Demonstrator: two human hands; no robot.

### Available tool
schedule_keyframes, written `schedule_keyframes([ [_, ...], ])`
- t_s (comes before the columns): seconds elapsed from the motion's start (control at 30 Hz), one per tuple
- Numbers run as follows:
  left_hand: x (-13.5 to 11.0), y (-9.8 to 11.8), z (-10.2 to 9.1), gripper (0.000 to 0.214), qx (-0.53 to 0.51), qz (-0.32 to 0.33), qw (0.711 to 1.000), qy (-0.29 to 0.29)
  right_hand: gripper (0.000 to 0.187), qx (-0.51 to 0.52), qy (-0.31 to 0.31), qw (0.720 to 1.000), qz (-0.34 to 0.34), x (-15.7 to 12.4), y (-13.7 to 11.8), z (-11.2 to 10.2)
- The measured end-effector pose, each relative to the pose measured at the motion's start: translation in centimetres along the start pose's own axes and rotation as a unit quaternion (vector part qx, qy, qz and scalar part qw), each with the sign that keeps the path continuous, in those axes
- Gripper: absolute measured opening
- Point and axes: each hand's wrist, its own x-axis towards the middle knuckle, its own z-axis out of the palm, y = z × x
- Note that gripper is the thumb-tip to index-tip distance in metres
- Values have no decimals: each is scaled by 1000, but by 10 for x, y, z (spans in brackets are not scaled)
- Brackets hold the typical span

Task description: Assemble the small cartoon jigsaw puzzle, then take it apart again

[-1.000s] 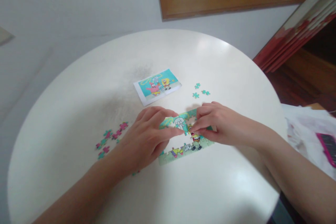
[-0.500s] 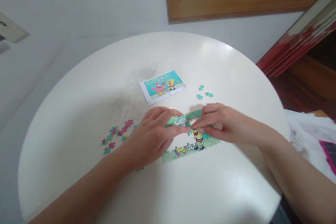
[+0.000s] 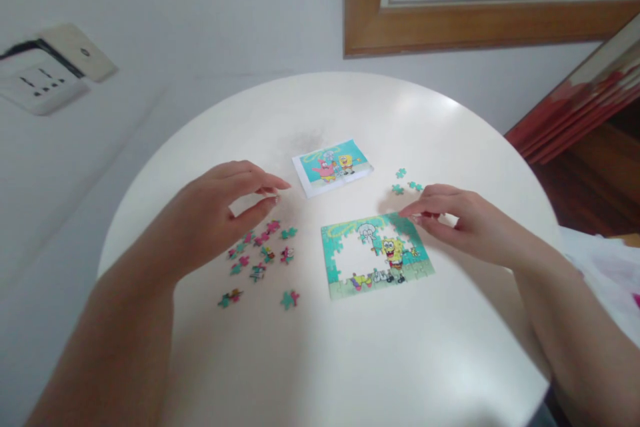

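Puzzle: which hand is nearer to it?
Right. The right hand has its fingertips at the puzzle's far right corner; the left hand is off to its left, by the loose pieces.

Your white counter (image 3: 380, 360) spans mid-frame (grey-smudged above centre). On it you have a gapped jigsaw (image 3: 393, 252) lower right of centre, a picture card (image 3: 334, 167) above that, scattered pieces (image 3: 267, 254) lower left, three teal pieces (image 3: 398, 189) right of the card.
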Motion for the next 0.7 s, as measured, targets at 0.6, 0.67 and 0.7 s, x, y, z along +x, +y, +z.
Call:
schedule_keyframes([
  [0.6,-20,6,-11,28,-23,-53,967,-247,27,-28,-24,998,41,-5,24,9],
  [0.67,-21,7,-11,27,-27,-43,963,-264,28,-30,-24,998,48,-4,24,9],
  [0.7,-21,8,-10,25,-26,-39,963,-264,29,-29,-23,998,50,-4,23,9],
])
